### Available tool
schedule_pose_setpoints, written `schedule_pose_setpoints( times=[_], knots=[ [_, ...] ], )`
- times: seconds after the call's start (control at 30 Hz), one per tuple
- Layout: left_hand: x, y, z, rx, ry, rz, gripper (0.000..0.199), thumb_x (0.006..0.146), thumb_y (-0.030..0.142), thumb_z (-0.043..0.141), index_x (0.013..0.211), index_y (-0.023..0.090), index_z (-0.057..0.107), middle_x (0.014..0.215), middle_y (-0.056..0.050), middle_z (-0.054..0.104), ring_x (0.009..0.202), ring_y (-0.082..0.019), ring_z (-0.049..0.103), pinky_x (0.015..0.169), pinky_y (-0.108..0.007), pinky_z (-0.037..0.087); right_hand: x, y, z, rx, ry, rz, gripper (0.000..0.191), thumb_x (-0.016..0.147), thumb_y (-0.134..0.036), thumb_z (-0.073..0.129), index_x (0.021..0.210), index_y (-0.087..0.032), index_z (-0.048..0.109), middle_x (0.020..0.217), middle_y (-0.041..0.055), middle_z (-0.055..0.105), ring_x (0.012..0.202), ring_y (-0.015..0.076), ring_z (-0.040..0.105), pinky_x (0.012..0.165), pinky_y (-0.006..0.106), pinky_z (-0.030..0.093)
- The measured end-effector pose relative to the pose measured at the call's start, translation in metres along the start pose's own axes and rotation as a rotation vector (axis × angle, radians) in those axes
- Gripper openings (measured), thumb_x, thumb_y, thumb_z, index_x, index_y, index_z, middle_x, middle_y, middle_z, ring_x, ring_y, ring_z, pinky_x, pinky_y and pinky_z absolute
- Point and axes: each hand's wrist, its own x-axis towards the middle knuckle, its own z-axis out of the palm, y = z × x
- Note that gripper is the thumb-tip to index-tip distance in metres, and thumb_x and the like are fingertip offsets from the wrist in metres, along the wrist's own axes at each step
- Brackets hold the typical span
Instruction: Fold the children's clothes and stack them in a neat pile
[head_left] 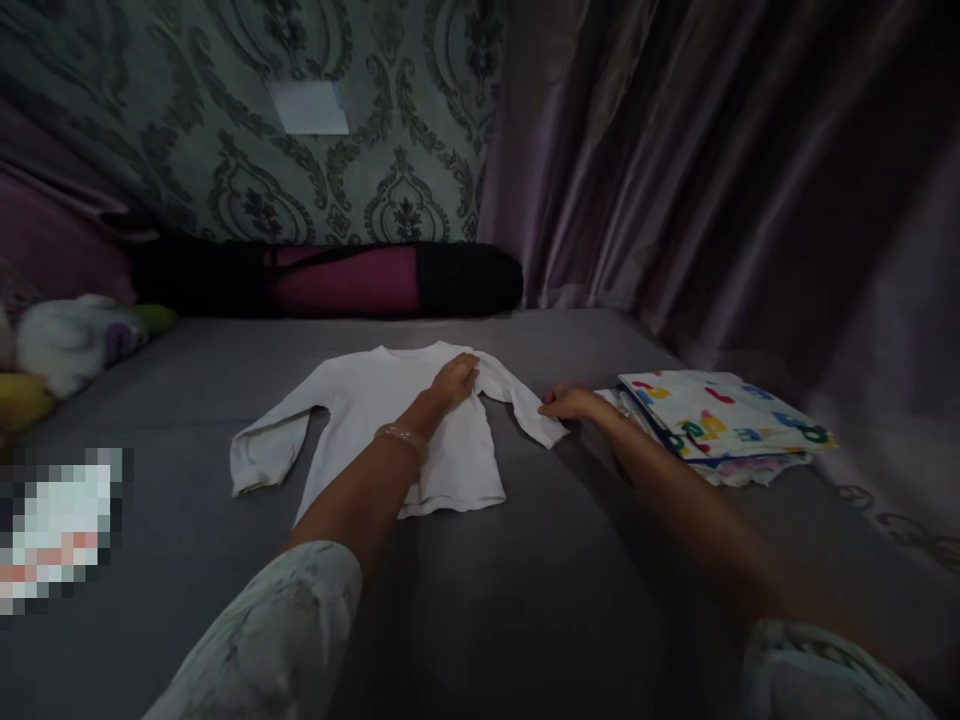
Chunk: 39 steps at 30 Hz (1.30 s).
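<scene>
A white long-sleeved shirt (360,400) lies spread on the grey bed sheet (525,580), its neckline towards the wall. My left hand (455,380) is at the shirt's right shoulder and armpit, fingers bent together on the fabric. Further right, my right hand (568,402) pinches the edge of the right sleeve near its cuff. The left sleeve lies stretched out to the side, its cuff bent down. My left forearm covers part of the shirt's front and lower hem.
Folded clothes with a colourful print (727,410) are stacked at the right. A black and pink bolster (345,280) lies along the patterned wall. Plush toys (67,340) sit at the left. Curtains (600,150) hang at the right. A blurred patch covers something at the lower left.
</scene>
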Motion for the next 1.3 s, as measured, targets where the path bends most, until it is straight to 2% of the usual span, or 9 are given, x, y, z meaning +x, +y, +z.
schedule_pose_setpoints(
  times=[0.23, 0.37, 0.53, 0.67, 0.8, 0.93, 1.17, 1.23, 1.3],
  knots=[
    [-0.005, -0.007, 0.010, 0.012, 0.034, -0.019, 0.044, 0.097, 0.026, 0.035, 0.133, 0.008, 0.053, 0.142, -0.016, 0.051, 0.138, -0.022, 0.040, 0.117, -0.038, 0.029, 0.010, 0.008, -0.007, 0.143, -0.042, -0.020, 0.009, 0.075, -0.024, 0.063, 0.072, -0.018, 0.068, 0.059, -0.0003, 0.060, 0.058, 0.0126, 0.055, 0.053, 0.021, 0.038],
    [-0.006, -0.005, 0.009, 0.056, 0.000, -0.055, 0.045, 0.098, 0.027, 0.034, 0.137, 0.010, 0.050, 0.147, -0.013, 0.047, 0.140, -0.023, 0.036, 0.118, -0.039, 0.027, 0.020, 0.022, -0.022, 0.334, 0.091, -0.023, 0.016, 0.081, -0.025, 0.055, 0.085, -0.015, 0.066, 0.066, 0.0001, 0.060, 0.057, 0.0102, 0.050, 0.050, 0.020, 0.035],
    [-0.008, 0.004, 0.003, 0.089, -0.062, -0.117, 0.047, 0.099, 0.028, 0.030, 0.141, 0.014, 0.045, 0.151, -0.010, 0.041, 0.143, -0.024, 0.031, 0.118, -0.043, 0.023, 0.037, 0.037, -0.039, 0.363, 0.295, -0.029, 0.015, 0.080, -0.023, 0.059, 0.090, -0.014, 0.065, 0.067, -0.0006, 0.060, 0.058, 0.0105, 0.050, 0.050, 0.020, 0.035],
    [-0.009, 0.012, -0.003, 0.122, -0.107, -0.162, 0.049, 0.100, 0.031, 0.026, 0.145, 0.018, 0.041, 0.154, -0.007, 0.037, 0.145, -0.023, 0.028, 0.119, -0.043, 0.020, 0.046, 0.049, -0.047, 0.241, 0.325, -0.080, 0.019, 0.085, -0.023, 0.057, 0.098, -0.013, 0.066, 0.079, 0.0037, 0.067, 0.066, 0.0122, 0.057, 0.056, 0.019, 0.040],
    [-0.009, 0.017, -0.006, 0.144, -0.123, -0.185, 0.053, 0.100, 0.037, 0.022, 0.147, 0.018, 0.039, 0.155, -0.006, 0.034, 0.145, -0.023, 0.026, 0.120, -0.042, 0.019, 0.047, 0.054, -0.044, -0.040, 0.291, -0.018, 0.022, 0.088, -0.023, 0.056, 0.105, -0.015, 0.068, 0.099, 0.0079, 0.071, 0.087, 0.0156, 0.064, 0.071, 0.021, 0.045],
    [-0.008, 0.017, -0.006, 0.170, -0.150, -0.180, 0.056, 0.100, 0.042, 0.023, 0.148, 0.017, 0.037, 0.156, -0.007, 0.032, 0.146, -0.025, 0.023, 0.120, -0.043, 0.018, 0.042, 0.043, -0.033, -0.193, 0.224, 0.125, 0.028, 0.091, -0.024, 0.052, 0.114, -0.017, 0.067, 0.115, 0.0138, 0.068, 0.104, 0.0221, 0.063, 0.084, 0.030, 0.046],
    [-0.009, 0.018, -0.005, 0.197, -0.162, -0.176, 0.057, 0.100, 0.046, 0.022, 0.148, 0.020, 0.037, 0.158, -0.007, 0.029, 0.146, -0.027, 0.021, 0.119, -0.045, 0.017, 0.033, 0.002, -0.018, -0.251, 0.341, 0.157, 0.037, 0.091, -0.020, 0.047, 0.121, -0.008, 0.064, 0.124, 0.0261, 0.060, 0.121, 0.0348, 0.054, 0.100, 0.048, 0.037],
    [-0.009, 0.019, -0.005, 0.203, -0.166, -0.174, 0.058, 0.099, 0.047, 0.022, 0.147, 0.019, 0.037, 0.158, -0.009, 0.028, 0.146, -0.028, 0.021, 0.119, -0.045, 0.016, 0.034, -0.021, -0.010, -0.252, 0.383, 0.091, 0.038, 0.093, -0.016, 0.041, 0.124, -0.007, 0.062, 0.130, 0.0249, 0.057, 0.127, 0.0326, 0.049, 0.107, 0.046, 0.031],
    [-0.009, 0.020, -0.006, 0.209, -0.174, -0.173, 0.059, 0.099, 0.047, 0.022, 0.148, 0.017, 0.035, 0.158, -0.009, 0.028, 0.146, -0.028, 0.021, 0.119, -0.046, 0.016, 0.038, -0.050, 0.001, -0.230, 0.410, -0.022, 0.043, 0.097, -0.017, 0.031, 0.133, -0.014, 0.054, 0.142, 0.0158, 0.050, 0.134, 0.0240, 0.041, 0.112, 0.038, 0.024]
  ],
)
